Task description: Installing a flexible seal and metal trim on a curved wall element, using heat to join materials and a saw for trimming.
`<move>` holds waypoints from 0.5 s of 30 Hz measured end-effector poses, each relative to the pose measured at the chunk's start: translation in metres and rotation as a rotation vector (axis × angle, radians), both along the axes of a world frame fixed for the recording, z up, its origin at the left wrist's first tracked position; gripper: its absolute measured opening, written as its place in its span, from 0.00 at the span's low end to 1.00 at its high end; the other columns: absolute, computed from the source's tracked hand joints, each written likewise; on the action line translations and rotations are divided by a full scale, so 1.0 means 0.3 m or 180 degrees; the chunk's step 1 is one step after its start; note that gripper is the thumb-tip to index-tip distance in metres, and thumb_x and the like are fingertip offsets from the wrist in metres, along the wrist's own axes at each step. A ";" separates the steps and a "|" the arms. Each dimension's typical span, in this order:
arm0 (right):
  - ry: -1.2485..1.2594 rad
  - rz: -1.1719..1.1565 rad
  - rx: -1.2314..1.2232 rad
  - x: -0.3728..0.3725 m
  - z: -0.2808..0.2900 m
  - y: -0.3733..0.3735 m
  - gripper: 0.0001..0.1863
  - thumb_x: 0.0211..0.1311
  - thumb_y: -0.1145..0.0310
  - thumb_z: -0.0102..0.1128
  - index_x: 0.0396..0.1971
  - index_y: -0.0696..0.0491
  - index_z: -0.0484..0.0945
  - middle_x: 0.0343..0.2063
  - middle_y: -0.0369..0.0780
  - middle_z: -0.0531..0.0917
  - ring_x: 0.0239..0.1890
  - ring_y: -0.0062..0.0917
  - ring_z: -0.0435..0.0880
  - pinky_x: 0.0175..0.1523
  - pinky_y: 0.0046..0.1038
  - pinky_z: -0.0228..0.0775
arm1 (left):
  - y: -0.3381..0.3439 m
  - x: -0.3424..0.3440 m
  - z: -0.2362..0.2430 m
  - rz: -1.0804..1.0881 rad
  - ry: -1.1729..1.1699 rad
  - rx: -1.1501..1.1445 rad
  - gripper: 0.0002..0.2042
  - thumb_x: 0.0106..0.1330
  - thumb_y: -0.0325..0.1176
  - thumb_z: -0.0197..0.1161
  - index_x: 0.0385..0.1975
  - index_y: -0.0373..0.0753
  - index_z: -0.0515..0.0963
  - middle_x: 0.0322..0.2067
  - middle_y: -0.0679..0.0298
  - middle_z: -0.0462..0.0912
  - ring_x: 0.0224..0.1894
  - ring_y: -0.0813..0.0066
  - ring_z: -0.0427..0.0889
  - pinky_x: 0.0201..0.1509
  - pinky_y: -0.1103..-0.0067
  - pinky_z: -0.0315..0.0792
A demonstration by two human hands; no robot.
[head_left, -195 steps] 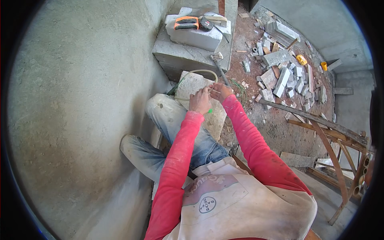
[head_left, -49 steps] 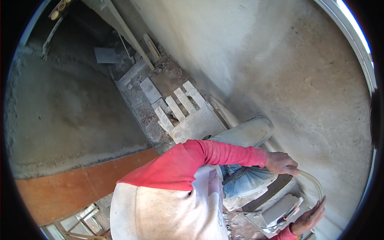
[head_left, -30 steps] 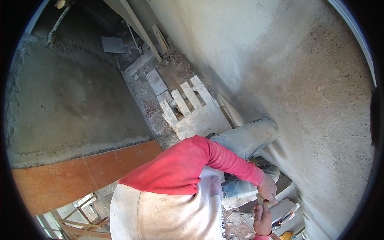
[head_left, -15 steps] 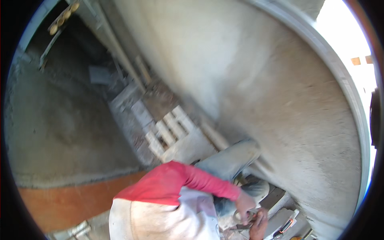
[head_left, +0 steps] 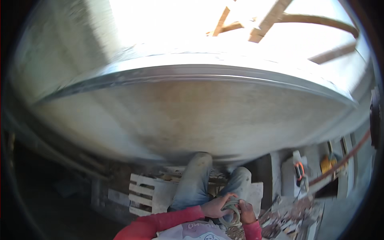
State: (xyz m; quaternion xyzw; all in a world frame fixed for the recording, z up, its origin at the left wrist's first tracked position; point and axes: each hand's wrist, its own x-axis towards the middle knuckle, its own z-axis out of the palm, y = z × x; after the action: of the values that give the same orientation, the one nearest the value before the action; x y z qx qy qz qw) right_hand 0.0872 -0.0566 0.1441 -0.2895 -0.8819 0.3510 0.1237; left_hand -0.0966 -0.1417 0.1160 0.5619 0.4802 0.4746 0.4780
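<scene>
I note strong daylight pouring in from the top of the frame, blown out to near white around the wooden beams, so detail there is lost. The grey wall is evenly lit yet smeared by motion blur, worst toward the left, where the lower corner falls into deep shadow. Fisheye distortion bends the wall's edge into an arc, and a black rim rings the view.
</scene>
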 end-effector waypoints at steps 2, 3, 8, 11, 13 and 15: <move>0.0134 -0.1018 -0.1620 -0.002 -0.001 -0.029 0.21 0.77 0.57 0.38 0.30 0.58 0.70 0.23 0.37 0.75 0.25 0.21 0.75 0.30 0.27 0.68 | 0.029 -0.014 0.027 -0.0486 -0.0204 -0.0503 0.26 0.66 0.36 0.64 0.60 0.39 0.61 0.44 0.53 0.82 0.50 0.64 0.82 0.54 0.71 0.72; 0.0402 -0.1694 -0.3280 -0.004 -0.011 -0.044 0.21 0.78 0.56 0.38 0.31 0.57 0.71 0.24 0.37 0.75 0.25 0.22 0.75 0.31 0.27 0.67 | 0.041 -0.014 0.025 -0.0430 -0.0093 -0.0326 0.23 0.66 0.35 0.63 0.58 0.39 0.65 0.44 0.54 0.82 0.50 0.64 0.82 0.54 0.71 0.72; 0.0617 -0.1393 -0.2649 0.061 -0.124 -0.087 0.20 0.78 0.56 0.37 0.38 0.55 0.76 0.30 0.38 0.79 0.29 0.17 0.75 0.34 0.25 0.69 | 0.056 -0.004 -0.012 -0.0645 0.0399 -0.0234 0.13 0.68 0.34 0.60 0.49 0.38 0.76 0.46 0.56 0.80 0.49 0.62 0.82 0.53 0.72 0.73; 0.1125 -0.1703 -0.3830 0.021 -0.052 -0.117 0.21 0.78 0.57 0.37 0.40 0.57 0.78 0.28 0.41 0.81 0.30 0.23 0.81 0.35 0.29 0.73 | 0.062 -0.020 -0.011 -0.0697 0.0994 0.0069 0.10 0.69 0.33 0.59 0.46 0.38 0.77 0.49 0.55 0.77 0.49 0.60 0.81 0.53 0.73 0.73; 0.1106 -0.1447 -0.2339 0.026 -0.152 -0.146 0.21 0.78 0.57 0.37 0.39 0.56 0.78 0.26 0.40 0.81 0.28 0.22 0.81 0.34 0.27 0.74 | 0.071 -0.005 0.033 -0.0572 0.1142 0.0077 0.11 0.69 0.31 0.57 0.48 0.36 0.75 0.50 0.56 0.75 0.49 0.58 0.79 0.53 0.73 0.73; 0.1012 -0.1098 -0.0898 0.009 -0.202 -0.166 0.21 0.78 0.57 0.37 0.38 0.55 0.79 0.24 0.38 0.81 0.26 0.22 0.81 0.33 0.26 0.74 | 0.056 -0.018 0.032 -0.0596 0.1127 -0.0027 0.11 0.69 0.30 0.56 0.48 0.35 0.74 0.50 0.55 0.75 0.49 0.58 0.79 0.53 0.73 0.73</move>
State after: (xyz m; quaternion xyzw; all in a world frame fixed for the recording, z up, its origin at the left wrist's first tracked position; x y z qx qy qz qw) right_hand 0.0897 -0.1065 0.0835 -0.3910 -0.7314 0.4851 0.2771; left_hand -0.1021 -0.1250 0.1258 0.6767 0.5044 0.3199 0.4305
